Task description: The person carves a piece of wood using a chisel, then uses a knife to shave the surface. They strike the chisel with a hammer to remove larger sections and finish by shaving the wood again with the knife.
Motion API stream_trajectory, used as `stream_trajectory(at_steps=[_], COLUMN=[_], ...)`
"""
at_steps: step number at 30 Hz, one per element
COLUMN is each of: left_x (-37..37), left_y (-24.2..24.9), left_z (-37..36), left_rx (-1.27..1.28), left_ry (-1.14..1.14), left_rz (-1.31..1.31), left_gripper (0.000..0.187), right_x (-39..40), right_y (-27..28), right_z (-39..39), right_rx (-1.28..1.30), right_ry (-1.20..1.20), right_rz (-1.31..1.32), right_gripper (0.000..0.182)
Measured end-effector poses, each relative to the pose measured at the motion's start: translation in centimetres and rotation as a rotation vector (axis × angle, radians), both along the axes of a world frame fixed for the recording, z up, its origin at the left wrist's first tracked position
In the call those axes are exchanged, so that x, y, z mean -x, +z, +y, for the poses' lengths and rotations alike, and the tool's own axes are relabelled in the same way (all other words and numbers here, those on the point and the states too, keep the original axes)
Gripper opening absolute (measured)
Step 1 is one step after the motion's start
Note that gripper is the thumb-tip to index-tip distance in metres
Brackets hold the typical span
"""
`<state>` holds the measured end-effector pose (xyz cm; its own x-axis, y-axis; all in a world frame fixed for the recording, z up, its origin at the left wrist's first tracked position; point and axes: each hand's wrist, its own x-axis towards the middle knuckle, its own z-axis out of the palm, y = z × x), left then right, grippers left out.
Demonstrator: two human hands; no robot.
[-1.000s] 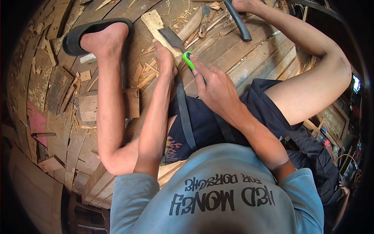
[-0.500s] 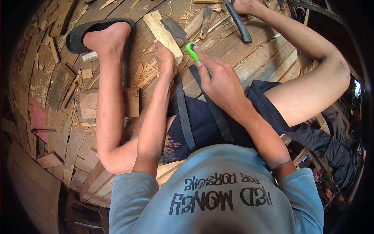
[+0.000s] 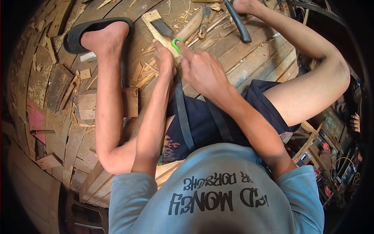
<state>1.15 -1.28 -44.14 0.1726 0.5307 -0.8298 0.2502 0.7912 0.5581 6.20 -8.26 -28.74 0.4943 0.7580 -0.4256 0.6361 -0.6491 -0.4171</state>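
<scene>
A pale wooden piece [image 3: 151, 16] slants up from between my legs, its lower end by my fingers. My left hand [image 3: 163, 58] is closed on its left side. In my right hand [image 3: 202, 70] is the green handle [image 3: 176, 46] of a wide flat-bladed tool, gripped with the forefinger along it. The dark blade [image 3: 162, 28] lies over the wooden piece, pointing up and left. My right palm hides part of the handle.
Beyond the wooden piece lie a tool with a worn wooden handle [image 3: 203, 28] and a black-handled tool [image 3: 240, 27]. Wood splinters [image 3: 146, 74] and a wooden block [image 3: 87, 104] are at the left. Another person's hand [image 3: 355, 122] shows at the far right.
My right hand and the bladed tool have moved left, bringing the blade from beside the wooden piece to over it. At the right edge, dark cloth has shifted away and another person's hand shows.
</scene>
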Motion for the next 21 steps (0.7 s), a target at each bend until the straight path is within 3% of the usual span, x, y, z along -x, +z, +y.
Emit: stream_trajectory(at_steps=[6,9,14,16,17,20,21], left_x=[0.3,0.0,0.0,-0.3,0.0,0.2,0.5], left_y=[-0.5,1.1,-0.6,0.7,1.8,-1.5,-2.5], left_z=[-0.1,0.3,0.2,0.1,0.2,-0.1,0.0], left_rx=[-0.045,0.015,-0.036,-0.009,0.012,0.010,-0.062], left_ry=[-0.030,-0.005,-0.075,0.027,-0.034,0.039,-0.081], left_rz=[0.063,-0.083,0.052,-0.081,-0.035,-0.118,-0.004], left_gripper=[0.072,0.071,0.070,0.070,0.070,0.072,0.074], right_x=[0.6,-0.7,0.1,-0.5,-1.3,-1.5,-0.9], right_y=[-0.3,-2.5,-0.4,-0.9,-2.1,-2.3,-1.1], right_z=[0.1,2.4,0.6,0.9,2.1,2.4,1.3], right_rx=[0.025,-0.041,-0.016,0.017,-0.025,-0.102,-0.101], right_ry=[0.025,-0.003,0.019,0.015,0.010,0.029,0.026], right_rz=[-0.049,-0.012,-0.014,-0.051,-0.018,-0.001,0.002], right_gripper=[0.043,0.042,0.039,0.039,0.038,0.037,0.037])
